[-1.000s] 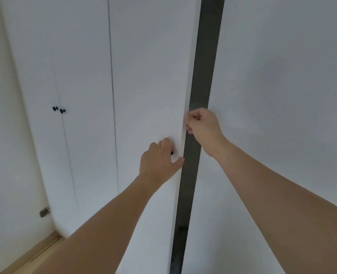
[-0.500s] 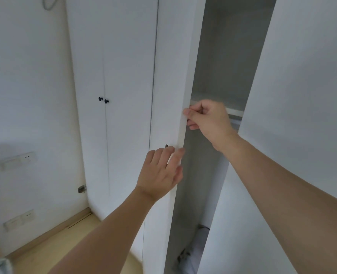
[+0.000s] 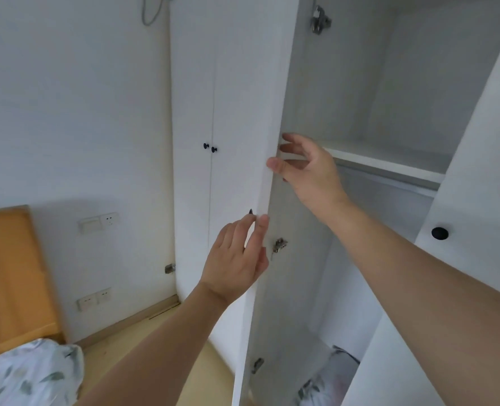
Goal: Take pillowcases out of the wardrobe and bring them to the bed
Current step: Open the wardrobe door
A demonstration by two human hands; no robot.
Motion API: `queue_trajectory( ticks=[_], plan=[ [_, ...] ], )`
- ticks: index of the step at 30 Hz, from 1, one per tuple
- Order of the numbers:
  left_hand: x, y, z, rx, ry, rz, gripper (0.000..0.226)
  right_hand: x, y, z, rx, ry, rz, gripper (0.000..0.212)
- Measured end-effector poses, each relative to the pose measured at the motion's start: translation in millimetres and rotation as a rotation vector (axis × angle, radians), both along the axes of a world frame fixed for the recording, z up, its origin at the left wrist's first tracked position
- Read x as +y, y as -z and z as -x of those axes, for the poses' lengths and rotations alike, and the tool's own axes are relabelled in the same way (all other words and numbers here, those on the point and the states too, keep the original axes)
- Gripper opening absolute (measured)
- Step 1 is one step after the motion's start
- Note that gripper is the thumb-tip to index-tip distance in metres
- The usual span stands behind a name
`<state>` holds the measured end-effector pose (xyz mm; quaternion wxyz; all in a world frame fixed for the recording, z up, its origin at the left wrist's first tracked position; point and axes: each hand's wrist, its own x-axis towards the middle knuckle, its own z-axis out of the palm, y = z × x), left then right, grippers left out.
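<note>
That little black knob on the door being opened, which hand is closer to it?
Left. The left hand has its fingers right beside the black knob. The right hand is higher up, at the door's edge.

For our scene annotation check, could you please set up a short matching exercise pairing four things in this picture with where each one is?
Things:
1. left hand
2. right hand
3. patterned fabric
4. wooden headboard

Places:
A. bottom of the open wardrobe
B. far left, against the wall
C. on the door edge, level with the shelf
D. on the door's outer face, by its black knob

Pairs: 1-D, 2-C, 3-A, 4-B
</note>
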<state>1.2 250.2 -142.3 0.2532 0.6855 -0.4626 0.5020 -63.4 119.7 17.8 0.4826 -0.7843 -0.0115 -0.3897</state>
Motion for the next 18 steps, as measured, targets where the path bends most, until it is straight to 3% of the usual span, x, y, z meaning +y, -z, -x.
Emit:
queue_trajectory(
  ticks=[3, 6, 18],
  plan=[
    [27.8, -1.9, -13.8, 0.093, 0.028, -0.022, 0.055, 19.9, -0.2, -25.3, -0.012, -0.007, 0.116, 0.07],
    [50.0, -5.5, -28.3, 0.194, 0.026, 0.004, 0.053, 39.3, 1.7, -53.5, -0.005, 0.041, 0.268, 0.074],
    [91.3, -11.6, -128.9, 0.426, -0.09, 0.182, 0.05, 77.3, 10.9, -166.4, -0.015, 0.228, 0.76, 0.05]
  ],
)
